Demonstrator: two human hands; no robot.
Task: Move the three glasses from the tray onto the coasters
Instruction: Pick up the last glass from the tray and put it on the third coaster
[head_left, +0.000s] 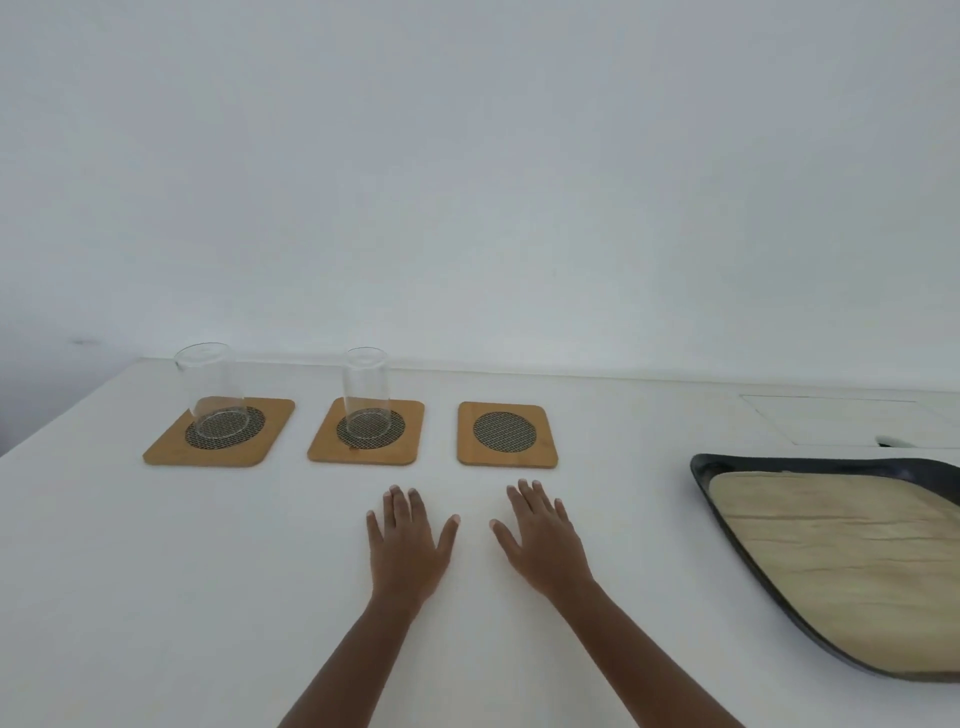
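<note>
Three wooden coasters with dark mesh centres lie in a row on the white table. A clear glass (214, 384) stands on the left coaster (166, 451). Another clear glass (365, 387) stands on the middle coaster (322, 449). Nothing rests on the right coaster (506, 435). A dark tray (702, 470) with a tan wooden base lies at the right, partly cut off by the frame edge; no glass shows on its visible part. My left hand (408, 543) and my right hand (543, 538) lie flat on the table in front of the coasters, fingers apart, holding nothing.
A white wall rises behind the table's far edge. A rectangular inset panel (831, 418) sits in the tabletop behind the tray. The table's left edge slants away at the far left.
</note>
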